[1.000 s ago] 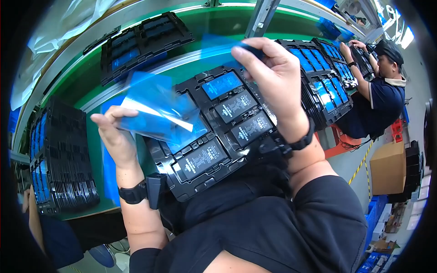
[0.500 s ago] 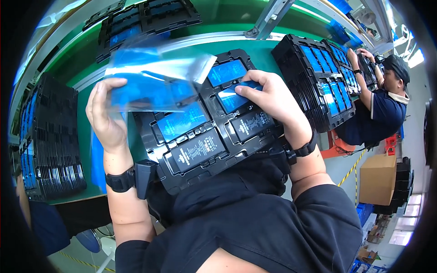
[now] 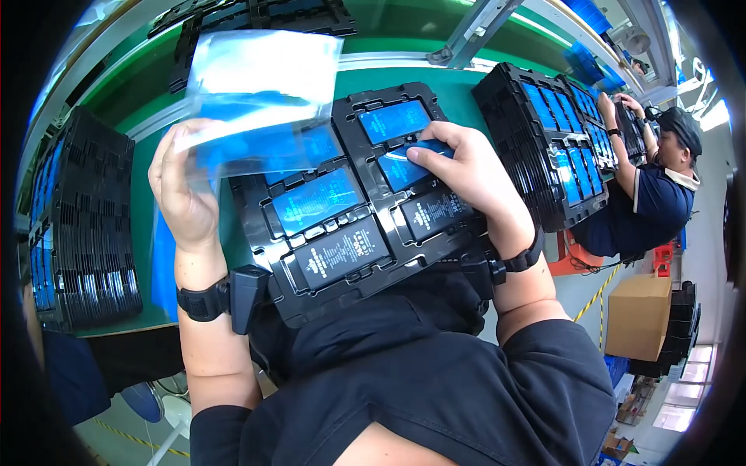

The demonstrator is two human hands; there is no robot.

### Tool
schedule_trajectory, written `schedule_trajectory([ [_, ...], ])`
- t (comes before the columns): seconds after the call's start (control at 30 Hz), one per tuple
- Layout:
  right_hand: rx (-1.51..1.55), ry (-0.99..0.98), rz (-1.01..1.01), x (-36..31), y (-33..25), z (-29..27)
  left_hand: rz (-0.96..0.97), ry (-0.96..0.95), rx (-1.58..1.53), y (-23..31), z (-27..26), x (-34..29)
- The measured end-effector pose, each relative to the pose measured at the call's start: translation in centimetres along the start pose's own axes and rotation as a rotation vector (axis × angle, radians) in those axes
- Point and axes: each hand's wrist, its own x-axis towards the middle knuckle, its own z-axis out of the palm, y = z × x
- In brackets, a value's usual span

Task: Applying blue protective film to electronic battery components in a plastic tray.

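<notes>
My left hand (image 3: 183, 186) is closed on a stack of clear plastic sheets (image 3: 264, 78), holding it over the far left of a black plastic tray (image 3: 367, 203). Flat battery packs sit in the tray's pockets. Some have a glossy blue face, such as the pack (image 3: 318, 200) left of centre; the near pack (image 3: 336, 259) and the one (image 3: 434, 214) to its right are black with white print. My right hand (image 3: 474, 167) pinches the right end of a blue film (image 3: 400, 171) on a middle-right pack, thumb on top. Its fingertips are partly hidden.
Tall stacks of black trays stand at the left (image 3: 93, 225) and right (image 3: 528, 140); more trays (image 3: 264, 23) lie at the back. A metal post (image 3: 470, 35) rises behind the green table (image 3: 404, 74). A co-worker (image 3: 649, 179) handles trays at far right. A cardboard box (image 3: 637, 314) stands lower right.
The plastic sheets in my left hand have swung upward and now stand more upright. My right hand remains at the same pack, with its thumb slightly shifted.
</notes>
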Motion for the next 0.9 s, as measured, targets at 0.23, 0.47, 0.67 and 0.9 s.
schedule_trajectory([
  [0.23,-0.034,0.033,-0.022,-0.2,0.3,0.4,-0.041,-0.006,0.026,0.4,0.1,0.0],
  [0.47,-0.25,0.113,-0.2,-0.4,0.2,1.1,-0.012,-0.053,0.081,0.5,0.0,-0.1],
  [0.67,-0.598,0.222,-0.222,-1.6,-3.6,-0.7,-0.017,-0.148,0.072,0.8,-0.1,-0.3],
  [0.9,-0.294,0.495,-0.713,1.9,-6.8,-2.5,-0.036,-0.271,0.339,1.0,0.2,-0.5],
])
